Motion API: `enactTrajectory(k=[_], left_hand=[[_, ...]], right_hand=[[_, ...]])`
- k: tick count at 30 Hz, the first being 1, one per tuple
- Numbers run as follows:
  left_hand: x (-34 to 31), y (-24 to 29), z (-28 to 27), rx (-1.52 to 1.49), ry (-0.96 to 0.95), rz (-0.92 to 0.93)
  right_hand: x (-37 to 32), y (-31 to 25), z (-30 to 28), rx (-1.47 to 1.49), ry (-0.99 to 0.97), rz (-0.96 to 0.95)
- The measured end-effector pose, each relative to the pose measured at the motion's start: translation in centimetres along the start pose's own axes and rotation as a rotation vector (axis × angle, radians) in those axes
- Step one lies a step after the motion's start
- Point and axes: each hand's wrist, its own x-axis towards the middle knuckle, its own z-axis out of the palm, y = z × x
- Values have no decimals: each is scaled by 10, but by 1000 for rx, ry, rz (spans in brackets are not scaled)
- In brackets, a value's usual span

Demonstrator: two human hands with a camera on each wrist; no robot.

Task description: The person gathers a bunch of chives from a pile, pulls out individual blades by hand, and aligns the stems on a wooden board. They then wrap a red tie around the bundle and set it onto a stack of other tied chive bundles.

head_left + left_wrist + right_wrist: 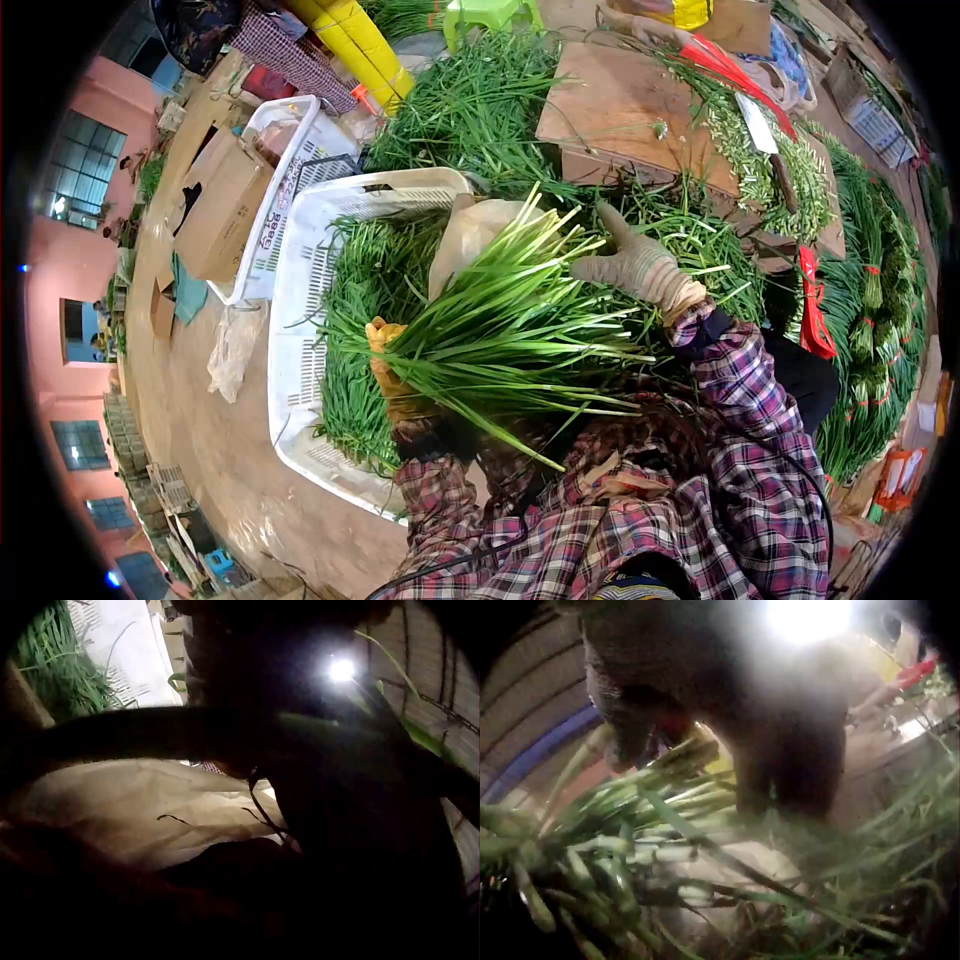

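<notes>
A loose, fanned-out bunch of garlic chives (500,330) lies across the front of the person, its pale stem ends to the upper right. The left hand (390,372), in a yellow-orange glove, grips it near the leafy end. Much of that hand is hidden by leaves, and the left wrist view is mostly dark. The right hand (635,268), in a grey knit glove, is held beside the pale stems with its thumb raised and apart from the fingers. In the right wrist view stems (667,795) show close under this hand.
A white plastic crate (290,400) of chives stands at the left, with a pale plastic sheet (465,240) over its edge. Beyond are a cardboard-covered board (630,110), a knife (757,125) and trimmed stem ends (800,170). Tied bundles (870,290) and red ties (815,310) are at right.
</notes>
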Motion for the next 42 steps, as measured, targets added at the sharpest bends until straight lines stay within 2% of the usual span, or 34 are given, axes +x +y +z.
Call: enactTrajectory(k=[1, 2, 4, 5, 6, 8, 9, 10, 12, 13, 16, 17, 18, 19, 20, 22, 24, 25, 26, 28, 29, 30, 31, 32, 33, 34, 35, 36, 37, 38, 39, 40, 41, 42], left_hand=[[-1, 1, -1, 2, 6, 6], [-2, 1, -3, -8, 5, 10], [-3, -3, -7, -26, 2, 2], [2, -3, -15, -109, -58, -42], [-1, -6, -8, -111, -61, -48], [-9, -8, 10, 154, 44, 139], [-2, -4, 1, -29, 109, 8], [-3, -4, 4, -37, 114, 18], [-9, -5, 13, 44, 67, 24], [-6, -5, 7, 74, 56, -4], [4, -6, -15, 37, 99, -27], [-8, -7, 36, 20, 264, 5], [-7, -6, 35, 24, 262, 8], [-7, -4, 29, 39, 183, 17], [-6, -2, 22, 55, 107, 25], [-5, 1, 19, 4, 68, 15], [-7, -4, 21, -187, 58, 6], [3, 0, 3, -94, -96, -52], [4, -4, -14, -100, -99, -57], [-9, -6, 34, 37, 263, 35], [1, -4, -1, -129, -66, -26], [1, -4, -3, -131, -58, -19], [5, -4, -2, -209, -155, -26], [7, -4, -1, -285, -260, -40], [7, -3, 3, -244, -221, -48], [5, -3, 7, -249, -224, -48], [2, -3, 11, -145, -163, -23], [-2, -3, 14, -37, -99, 0], [-3, -3, 14, -32, -99, -6], [-3, -2, 15, -2, -84, 7], [-3, -1, 16, 28, -71, 20], [-2, 0, 18, 56, -61, 37], [-6, -1, 27, 126, 146, 32], [-7, -1, 30, 127, 143, 36]], right_hand=[[2, 0, 11, 293, 6, -44], [-3, 5, 12, 616, -130, 36], [-15, -1, 11, 814, -45, -45], [-17, -5, 9, 969, 29, -69], [-15, -3, 5, 1052, 26, -138], [-15, 5, -5, 1111, 83, -146], [-13, 14, -16, 1060, 161, -113], [-11, 25, -28, 1046, 277, -54], [-6, 38, -39, 889, 375, -7], [-9, 35, -40, 807, 338, 13], [-26, -1, -16, 821, 16, -13], [-22, -7, -4, 805, 9, -53], [-16, -7, 11, 789, -2, -91], [-13, -13, 21, 954, -82, -67], [-15, -17, 26, 941, -34, -11], [-18, -11, 27, 1158, -57, -73], [-27, -9, 23, 1166, 6, -75], [-32, -10, 17, 1103, 43, -55], [-36, -8, 10, 1039, 80, -38], [-32, 17, -1, 1184, 101, -51], [-28, 25, -13, 1156, 204, -21], [-24, 39, -28, 1259, 343, -62], [-15, 67, -45, 1169, 445, -76], [0, 116, -60, 1094, 549, 20], [-1, 110, -68, 761, 826, 71], [-2, 104, -72, 562, 742, -26], [-11, 101, -75, 19, 716, -31], [-26, 60, -73, -519, 654, -31], [-21, 52, -69, -294, 488, -184], [-17, 45, -49, 239, 344, -167], [-23, 14, -44, 585, 68, -4], [-12, 24, -23, 693, -14, -59], [-14, 4, -20, 623, -161, 91], [-7, 9, -3, 645, -95, 145]])
